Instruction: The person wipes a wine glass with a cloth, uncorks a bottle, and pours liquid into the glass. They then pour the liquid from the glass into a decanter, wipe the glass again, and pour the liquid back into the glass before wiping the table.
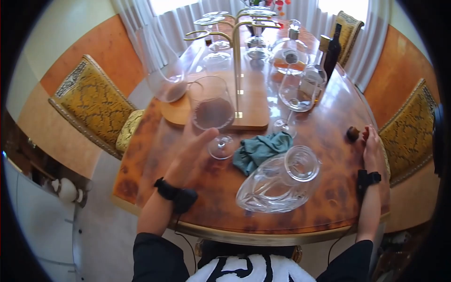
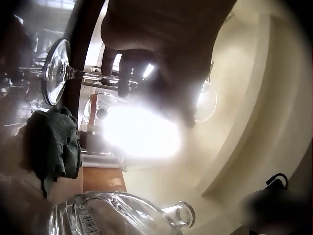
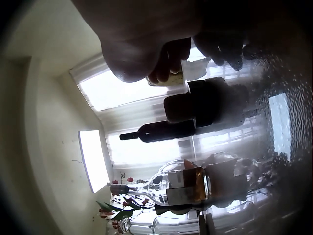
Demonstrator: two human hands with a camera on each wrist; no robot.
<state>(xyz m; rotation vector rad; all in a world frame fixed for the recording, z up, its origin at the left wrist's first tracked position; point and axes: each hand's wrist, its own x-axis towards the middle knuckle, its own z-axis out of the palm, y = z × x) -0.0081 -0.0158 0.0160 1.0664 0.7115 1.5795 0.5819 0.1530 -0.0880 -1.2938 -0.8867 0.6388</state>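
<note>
A clear stemmed wine glass (image 1: pixel 221 149) stands at the front left of the table. My left hand (image 1: pixel 185 152) is beside its bowl, thumb straight and overlapping the lower bowl in the head view. The left wrist view shows the fingers (image 2: pixel 124 78) spread near the stem, with the bowl hidden. My right hand (image 1: pixel 372 149) rests at the right table edge, fingers loosely bent. Close by its fingertips stands a small dark brown stopper (image 1: pixel 353 134). A ribbed clear glass decanter (image 1: pixel 270 188) stands between the hands, against a crumpled green-blue cloth (image 1: pixel 256 152).
Behind the glass is a wooden board (image 1: pixel 256 103) with a brass rack (image 1: pixel 236 61) of hanging glasses. A large clear vessel (image 1: pixel 169 89) stands on its left. To the right are another wine glass (image 1: pixel 297 96), liquor bottles and a dark wine bottle (image 1: pixel 332 54). Patterned chairs flank the table.
</note>
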